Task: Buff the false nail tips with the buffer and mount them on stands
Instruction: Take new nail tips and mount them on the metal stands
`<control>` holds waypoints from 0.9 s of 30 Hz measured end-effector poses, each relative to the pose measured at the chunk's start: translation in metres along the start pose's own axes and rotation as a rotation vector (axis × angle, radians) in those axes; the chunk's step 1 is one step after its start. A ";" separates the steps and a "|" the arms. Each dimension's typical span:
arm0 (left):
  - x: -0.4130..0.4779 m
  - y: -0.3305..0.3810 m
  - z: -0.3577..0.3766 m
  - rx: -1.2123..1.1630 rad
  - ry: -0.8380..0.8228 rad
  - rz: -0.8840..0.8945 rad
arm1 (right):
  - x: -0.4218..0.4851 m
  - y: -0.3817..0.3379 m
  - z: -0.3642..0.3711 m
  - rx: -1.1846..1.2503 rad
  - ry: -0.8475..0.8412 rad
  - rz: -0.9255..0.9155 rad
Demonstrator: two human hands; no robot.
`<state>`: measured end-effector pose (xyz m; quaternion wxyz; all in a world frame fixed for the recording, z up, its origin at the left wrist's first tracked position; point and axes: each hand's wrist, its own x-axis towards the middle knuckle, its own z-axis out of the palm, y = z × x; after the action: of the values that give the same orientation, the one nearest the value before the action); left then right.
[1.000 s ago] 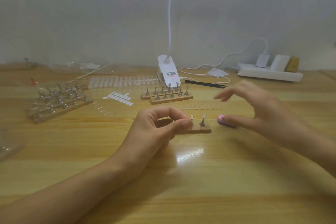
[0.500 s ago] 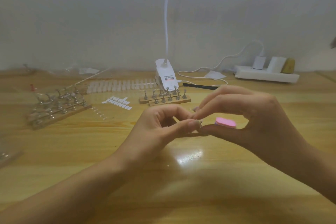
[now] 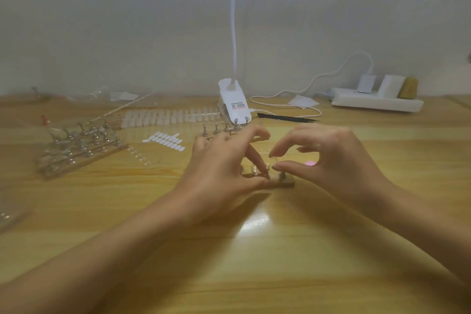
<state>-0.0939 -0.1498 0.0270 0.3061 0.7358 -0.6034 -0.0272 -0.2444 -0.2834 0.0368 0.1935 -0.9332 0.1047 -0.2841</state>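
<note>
A small wooden stand base (image 3: 286, 182) with metal pegs lies at the table's middle. My left hand (image 3: 224, 168) grips its left end between thumb and forefinger. My right hand (image 3: 331, 160) hovers over its right end, thumb and forefinger pinched on a small clear false nail tip (image 3: 274, 160) just above a peg (image 3: 282, 175). A sliver of the pink buffer (image 3: 310, 163) shows behind my right thumb, tucked into that hand and mostly hidden.
Behind my hands stand another wooden row of pegs (image 3: 216, 131), a white clip lamp (image 3: 234, 104), a black tool (image 3: 288, 117) and a power strip (image 3: 377, 103). To the left are a strip of nail tips (image 3: 168, 117), white adhesive tabs (image 3: 165, 140) and a rack of stands (image 3: 81, 145).
My right hand lifted the pink buffer off the table, met my left hand, and now pinches the nail tip over the peg. My left hand dropped onto the stand base.
</note>
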 end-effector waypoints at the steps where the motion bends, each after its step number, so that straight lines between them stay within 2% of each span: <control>1: 0.000 -0.001 0.003 0.008 0.024 0.010 | 0.000 0.000 0.002 -0.001 0.002 -0.007; 5: 0.001 -0.003 0.011 0.037 0.133 0.016 | 0.000 0.000 0.010 -0.021 0.005 -0.019; 9: 0.003 -0.002 0.014 0.014 0.164 0.001 | 0.000 -0.001 0.013 -0.100 0.002 -0.019; 27: 0.004 -0.003 0.018 -0.007 0.184 -0.065 | 0.001 -0.004 0.015 -0.073 0.020 0.012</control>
<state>-0.0981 -0.1606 0.0123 0.3618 0.7533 -0.5484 0.0285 -0.2348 -0.2751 0.0272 0.1598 -0.9362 0.1226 -0.2881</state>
